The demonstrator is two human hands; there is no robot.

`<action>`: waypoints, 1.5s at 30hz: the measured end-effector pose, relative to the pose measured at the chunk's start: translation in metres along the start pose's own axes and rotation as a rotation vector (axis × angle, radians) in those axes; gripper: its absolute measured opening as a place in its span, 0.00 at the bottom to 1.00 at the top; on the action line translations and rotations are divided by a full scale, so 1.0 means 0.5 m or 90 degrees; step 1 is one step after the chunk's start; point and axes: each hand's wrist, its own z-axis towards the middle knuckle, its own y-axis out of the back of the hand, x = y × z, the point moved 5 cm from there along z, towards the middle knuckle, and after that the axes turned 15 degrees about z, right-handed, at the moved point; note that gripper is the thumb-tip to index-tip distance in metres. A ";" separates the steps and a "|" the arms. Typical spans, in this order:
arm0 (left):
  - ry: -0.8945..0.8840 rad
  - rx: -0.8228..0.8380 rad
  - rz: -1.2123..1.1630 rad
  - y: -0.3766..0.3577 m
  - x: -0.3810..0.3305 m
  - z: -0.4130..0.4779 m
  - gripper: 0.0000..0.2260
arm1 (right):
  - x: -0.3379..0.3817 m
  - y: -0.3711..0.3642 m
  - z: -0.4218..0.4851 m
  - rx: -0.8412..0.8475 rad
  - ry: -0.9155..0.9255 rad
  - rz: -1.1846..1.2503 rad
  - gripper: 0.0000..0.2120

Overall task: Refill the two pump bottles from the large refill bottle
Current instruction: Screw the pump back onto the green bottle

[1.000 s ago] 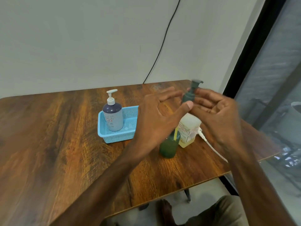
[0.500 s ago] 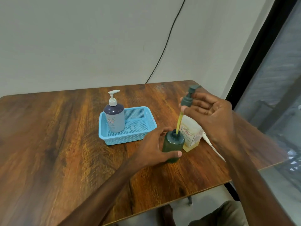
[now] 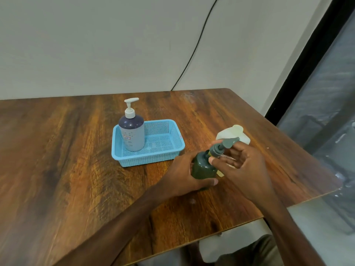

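Note:
A dark green pump bottle (image 3: 202, 167) stands on the wooden table (image 3: 57, 169), and my left hand (image 3: 184, 173) wraps around its body. My right hand (image 3: 242, 166) pinches the grey-green pump head (image 3: 223, 145), which sits tilted at the bottle's neck. Directly behind them stands the translucent refill bottle (image 3: 234, 134), its lower part hidden by my right hand. A purple-and-grey pump bottle (image 3: 132, 131) with a white pump stands upright in the left end of a light blue basket (image 3: 172, 150).
The table's right edge (image 3: 307, 198) runs close to my right forearm, with a dark window frame beyond it. A black cable (image 3: 197, 41) hangs down the wall behind the table. My knee shows below the front edge.
My right hand has lowered the pump head, and its yellow tube has gone down into the green bottle. My left hand came off the pump and took hold of the bottle's body.

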 end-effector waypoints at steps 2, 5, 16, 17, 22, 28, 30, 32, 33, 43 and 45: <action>-0.003 -0.011 -0.007 0.000 -0.001 -0.002 0.32 | 0.017 0.004 0.002 0.004 0.005 -0.016 0.23; -0.018 -0.044 -0.007 0.001 -0.004 -0.006 0.32 | 0.053 0.010 0.005 -0.020 0.058 -0.027 0.16; -0.053 -0.116 -0.033 -0.002 -0.017 -0.019 0.28 | 0.019 -0.008 0.016 -0.031 0.016 -0.167 0.18; -0.054 -0.119 -0.037 -0.002 -0.017 -0.020 0.28 | 0.013 -0.011 0.013 -0.037 0.008 -0.162 0.20; -0.071 -0.116 -0.047 -0.009 -0.009 -0.016 0.31 | -0.015 -0.024 0.001 -0.062 -0.015 -0.115 0.33; -0.093 -0.134 -0.049 -0.010 -0.006 -0.015 0.28 | -0.024 -0.030 -0.010 -0.168 0.038 -0.085 0.25; -0.097 -0.139 -0.058 -0.012 -0.002 -0.014 0.26 | -0.029 -0.034 -0.012 -0.189 0.040 -0.065 0.20; -0.102 -0.137 -0.067 -0.014 0.000 -0.014 0.26 | -0.035 -0.038 -0.012 -0.169 0.028 -0.063 0.17; -0.103 -0.137 -0.070 -0.015 0.001 -0.014 0.26 | -0.037 -0.040 -0.013 -0.147 0.025 -0.069 0.17; -0.108 -0.146 -0.086 -0.014 -0.005 -0.013 0.27 | -0.029 -0.029 -0.007 -0.108 0.052 -0.089 0.18; -0.105 -0.143 -0.085 -0.014 -0.005 -0.013 0.26 | -0.028 -0.029 -0.007 -0.135 0.058 -0.075 0.20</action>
